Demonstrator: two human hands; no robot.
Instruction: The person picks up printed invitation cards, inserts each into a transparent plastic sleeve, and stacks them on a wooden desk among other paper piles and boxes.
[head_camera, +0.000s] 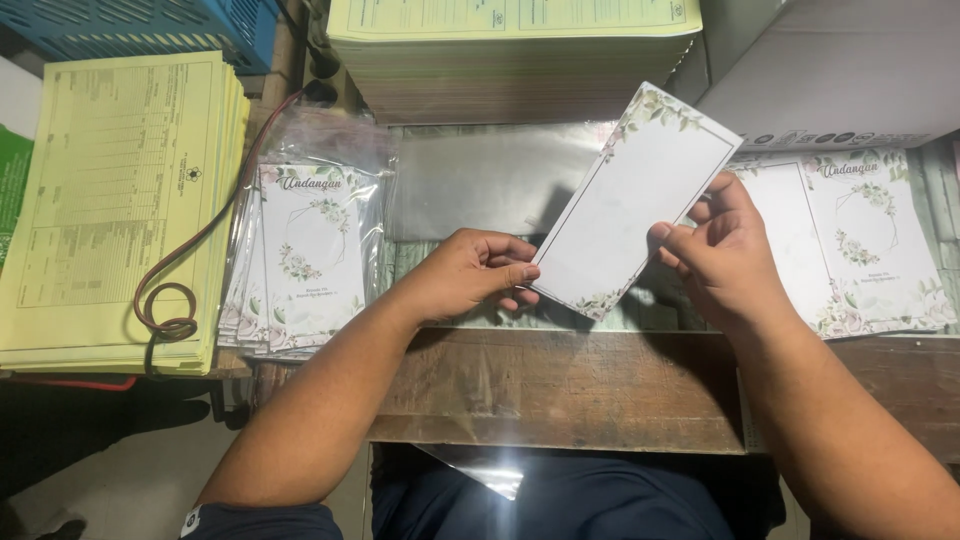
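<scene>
Dark blue trousers (560, 500) fill the bottom centre of the frame, with a clear plastic sleeve (480, 468) lying across them just under the edge of the worn wooden table (560, 385). Item in hand: one long white card (630, 205) with leafy floral corners and a thin grey border line, blank face showing, held tilted at the centre of the frame above the table, its upper end pointing to the upper right. Left hand (470, 275): fingers closed, pinching the card's lower left edge between thumb and fingertips. Right hand (725, 250): fingers curled, gripping the card's right long edge, thumb on the face. Surroundings: a stack of bagged floral cards (310, 250) at left centre, in clear wrapping; a flat pile of clear sleeves (480, 180) behind the held card; loose printed floral cards (860, 240) at right, partly under the right hand; a thick pile of yellow forms (110, 200) at far left with a reddish-brown rubber band (165, 310) looped over it; a second tall stack of pale forms (510, 50) at top centre; a blue crate (140, 25) at upper left; a white carton (840, 70) at upper right.
</scene>
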